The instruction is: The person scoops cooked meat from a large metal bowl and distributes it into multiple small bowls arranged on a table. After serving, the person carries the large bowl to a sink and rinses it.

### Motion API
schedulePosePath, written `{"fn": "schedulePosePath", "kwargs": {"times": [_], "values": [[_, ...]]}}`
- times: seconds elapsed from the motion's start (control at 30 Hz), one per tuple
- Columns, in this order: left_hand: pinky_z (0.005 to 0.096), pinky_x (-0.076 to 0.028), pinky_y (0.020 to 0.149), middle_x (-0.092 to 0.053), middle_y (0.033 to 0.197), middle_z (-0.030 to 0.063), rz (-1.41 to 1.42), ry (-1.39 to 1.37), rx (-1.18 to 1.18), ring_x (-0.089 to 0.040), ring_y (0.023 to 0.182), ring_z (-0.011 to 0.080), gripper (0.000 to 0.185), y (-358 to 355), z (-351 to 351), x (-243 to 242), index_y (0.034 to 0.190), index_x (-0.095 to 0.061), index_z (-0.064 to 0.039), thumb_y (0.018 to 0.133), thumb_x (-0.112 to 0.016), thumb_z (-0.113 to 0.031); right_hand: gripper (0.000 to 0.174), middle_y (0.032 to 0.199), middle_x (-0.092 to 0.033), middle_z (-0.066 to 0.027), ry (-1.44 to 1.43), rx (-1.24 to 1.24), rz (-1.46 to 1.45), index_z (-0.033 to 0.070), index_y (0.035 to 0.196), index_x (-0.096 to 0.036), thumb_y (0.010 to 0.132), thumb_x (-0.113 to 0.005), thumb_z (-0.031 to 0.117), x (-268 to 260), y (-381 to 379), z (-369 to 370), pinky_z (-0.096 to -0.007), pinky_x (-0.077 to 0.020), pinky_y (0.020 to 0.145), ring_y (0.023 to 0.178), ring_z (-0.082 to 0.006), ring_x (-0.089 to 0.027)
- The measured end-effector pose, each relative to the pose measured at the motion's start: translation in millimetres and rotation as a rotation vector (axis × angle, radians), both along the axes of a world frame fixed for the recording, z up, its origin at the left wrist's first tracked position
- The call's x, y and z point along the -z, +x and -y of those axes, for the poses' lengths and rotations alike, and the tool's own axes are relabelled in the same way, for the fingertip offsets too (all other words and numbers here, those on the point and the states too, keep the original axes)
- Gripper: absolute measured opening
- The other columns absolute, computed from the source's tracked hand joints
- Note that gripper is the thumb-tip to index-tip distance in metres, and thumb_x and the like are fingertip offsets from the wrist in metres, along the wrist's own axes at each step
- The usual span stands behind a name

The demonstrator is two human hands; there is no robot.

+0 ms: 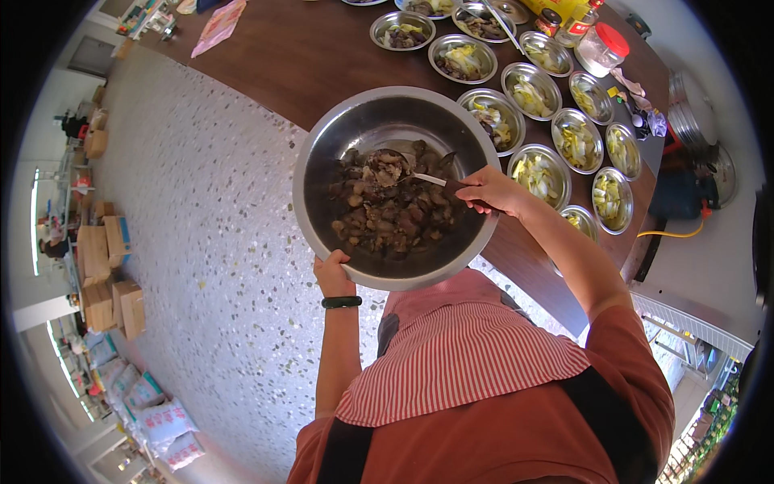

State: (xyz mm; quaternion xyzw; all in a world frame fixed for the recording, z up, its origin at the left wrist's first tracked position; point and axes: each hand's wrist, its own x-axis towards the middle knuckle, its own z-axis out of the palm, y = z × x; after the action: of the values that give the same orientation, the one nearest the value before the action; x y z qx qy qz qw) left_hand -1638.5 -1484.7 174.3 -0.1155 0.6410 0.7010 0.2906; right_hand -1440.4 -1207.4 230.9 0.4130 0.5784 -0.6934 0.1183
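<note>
My left hand [334, 275] grips the near-left rim of a large stainless steel basin [394, 281] held in front of my apron. In it lies a heap of cooked, brownish chopped meat [393, 218]. My right hand [488, 192] is closed around the dark handle of a metal serving spoon [430, 178]. The spoon's bowl, heaped with meat, is just above or on the pile; I cannot tell which. To the right stand several small steel bowls [531, 91] with chopped pale-green and yellow vegetable. Some farther bowls, such as one bowl [463, 58], also hold dark meat.
The brown table [290, 48] carries a jar with a red lid [602, 49], a sauce jar [548, 22], a bottle [577, 27] and a pink packet [219, 27]. A blue gas cylinder [680, 190] stands at right. Cardboard boxes [94, 254] and sacks [163, 423] line the left wall.
</note>
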Motion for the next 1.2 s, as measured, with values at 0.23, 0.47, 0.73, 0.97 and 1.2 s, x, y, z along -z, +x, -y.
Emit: {"fn": "schedulePosePath", "kwargs": {"times": [0.23, 0.47, 0.73, 0.97, 1.2], "values": [[0.0292, -0.046, 0.074, -0.059, 0.092, 0.0085, 0.048, 0.019, 0.034, -0.057, 0.08, 0.021, 0.039, -5, 5, 18, 0.099, -0.055, 0.004, 0.061, -0.05, 0.011, 0.019, 0.063, -0.056, -0.0023, -0.035, 0.142, -0.063, 0.0, 0.072, -0.062, 0.086, -0.064, 0.013, -24, 46, -4, -0.0227, -0.0366, 0.042, 0.048, -0.0081, -0.049], [0.0339, -0.049, 0.078, -0.059, 0.096, 0.0113, 0.091, -0.044, 0.021, -0.058, 0.085, 0.0261, 0.048, -10, 10, 36, 0.106, -0.053, 0.005, 0.058, -0.05, 0.01, 0.016, 0.064, -0.058, -0.0026, -0.037, 0.375, -0.199, -0.001, 0.081, -0.065, 0.085, -0.065, 0.015, -56, 119, -43, -0.0204, -0.0377, 0.043, 0.049, -0.0069, -0.05], [0.0359, -0.047, 0.083, -0.056, 0.103, 0.0128, 0.098, -0.071, 0.024, -0.055, 0.093, 0.0289, 0.051, -11, 13, 36, 0.111, -0.05, 0.006, 0.06, -0.047, 0.01, 0.022, 0.07, -0.063, -0.007, 0.587, 0.332, 0.184, -0.001, 0.086, -0.067, 0.085, -0.064, 0.021, -23, 167, -136, -0.0274, -0.0463, 0.049, 0.055, -0.0135, -0.059], [0.0372, -0.048, 0.085, -0.056, 0.105, 0.0139, 0.109, -0.068, 0.017, -0.055, 0.095, 0.0303, 0.05, -12, 9, 33, 0.111, -0.05, 0.007, 0.061, -0.046, 0.009, 0.017, 0.097, -0.065, -0.0155, 1.33, -0.097, 0.691, 0.004, 0.098, -0.059, 0.086, -0.054, 0.014, 31, 130, -141, -0.0425, -0.0504, 0.08, 0.092, -0.0295, -0.065], [0.0372, -0.049, 0.084, -0.059, 0.101, 0.0134, 0.113, -0.057, -0.001, -0.057, 0.092, 0.0302, 0.047, -15, 16, 45, 0.107, -0.052, 0.007, 0.06, -0.048, 0.008, 0.02, 0.096, -0.061, -0.0111, 1.529, -0.027, 0.609, 0.005, 0.1, -0.056, 0.081, -0.053, 0.006, 11, 143, -137, -0.0409, -0.0501, 0.078, 0.092, -0.0293, -0.063]]}}
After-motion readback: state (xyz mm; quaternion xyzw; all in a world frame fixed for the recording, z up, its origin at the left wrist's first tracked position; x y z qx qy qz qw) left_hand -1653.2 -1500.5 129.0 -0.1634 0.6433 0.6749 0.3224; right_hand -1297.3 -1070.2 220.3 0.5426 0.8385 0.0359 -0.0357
